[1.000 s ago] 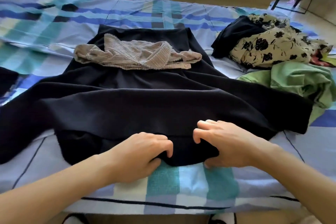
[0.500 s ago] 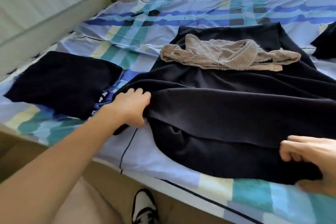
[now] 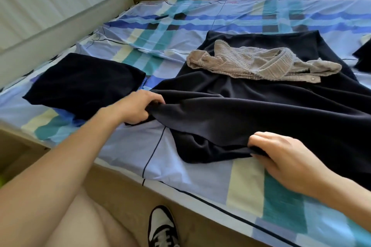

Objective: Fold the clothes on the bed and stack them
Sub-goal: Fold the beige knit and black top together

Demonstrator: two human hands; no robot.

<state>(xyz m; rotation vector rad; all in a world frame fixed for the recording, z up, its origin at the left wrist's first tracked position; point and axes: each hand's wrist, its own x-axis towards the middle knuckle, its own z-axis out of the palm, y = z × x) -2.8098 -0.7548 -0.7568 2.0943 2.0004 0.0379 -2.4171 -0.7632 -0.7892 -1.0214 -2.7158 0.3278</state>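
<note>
A large black garment (image 3: 261, 110) lies spread across the plaid bed sheet (image 3: 180, 18). My left hand (image 3: 138, 108) grips its left edge, with the cloth bunched under the curled fingers. My right hand (image 3: 281, 156) pinches the near hem close to the bed's front edge. On the far part of the black garment lies a crumpled beige knitted top (image 3: 261, 62). To the left on the sheet rests a folded black garment (image 3: 84, 84).
A padded headboard (image 3: 50, 10) runs along the left side. The wooden bed frame (image 3: 124, 184) borders the near edge, with a shoe (image 3: 162, 226) on the floor below. Another dark piece of clothing (image 3: 364, 58) shows at the right edge.
The view has swung left. My left hand has moved from the near hem to the garment's left edge and now bunches and grips it. My right hand stays on the near hem.
</note>
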